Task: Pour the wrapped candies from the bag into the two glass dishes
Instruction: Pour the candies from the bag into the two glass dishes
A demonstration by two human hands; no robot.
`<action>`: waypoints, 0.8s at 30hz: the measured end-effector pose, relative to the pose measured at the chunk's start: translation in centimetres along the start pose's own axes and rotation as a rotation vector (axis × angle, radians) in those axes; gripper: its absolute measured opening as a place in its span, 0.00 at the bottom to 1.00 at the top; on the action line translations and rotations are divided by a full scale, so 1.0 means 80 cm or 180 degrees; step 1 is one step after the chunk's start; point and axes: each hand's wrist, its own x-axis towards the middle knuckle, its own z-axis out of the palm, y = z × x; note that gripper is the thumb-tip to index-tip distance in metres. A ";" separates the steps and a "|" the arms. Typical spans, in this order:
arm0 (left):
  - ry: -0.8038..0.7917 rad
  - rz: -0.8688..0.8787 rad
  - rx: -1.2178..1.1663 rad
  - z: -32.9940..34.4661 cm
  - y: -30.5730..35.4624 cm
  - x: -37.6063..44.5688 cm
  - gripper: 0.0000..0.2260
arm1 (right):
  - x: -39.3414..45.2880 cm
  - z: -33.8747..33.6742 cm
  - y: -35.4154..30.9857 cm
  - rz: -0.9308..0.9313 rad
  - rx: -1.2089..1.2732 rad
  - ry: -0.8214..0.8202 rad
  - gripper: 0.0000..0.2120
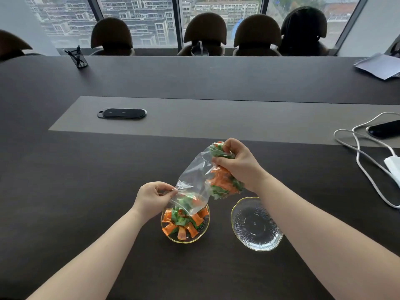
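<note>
A clear plastic bag (194, 178) of orange and green wrapped candies hangs tilted above the table, its mouth over the left glass dish (166, 233). My right hand (240, 164) grips the bag's raised, candy-filled end. My left hand (151, 197) pinches the edge of the bag's mouth just above the left dish. That dish holds a pile of orange and green candies (184, 221). The right glass dish (256, 224), gold-rimmed and ribbed, holds nothing and sits partly under my right forearm.
On the dark table lie a black oval device (122, 113) at centre left, a mesh pen holder (79, 58) at the back, papers (381, 66) at far right, and a phone (384, 128) with a white cable and charger (368, 161). Chairs line the far side.
</note>
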 end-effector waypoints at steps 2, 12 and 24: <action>0.0003 0.0083 0.0061 -0.002 0.009 0.001 0.04 | -0.002 -0.011 0.005 0.0130 0.0140 0.0115 0.15; -0.0076 0.0406 0.0250 0.018 0.066 0.014 0.04 | -0.025 -0.076 0.046 0.0611 0.0860 0.0669 0.17; -0.0328 0.0925 0.0441 0.062 0.150 0.029 0.06 | -0.064 -0.159 0.075 0.0872 0.1144 0.1048 0.14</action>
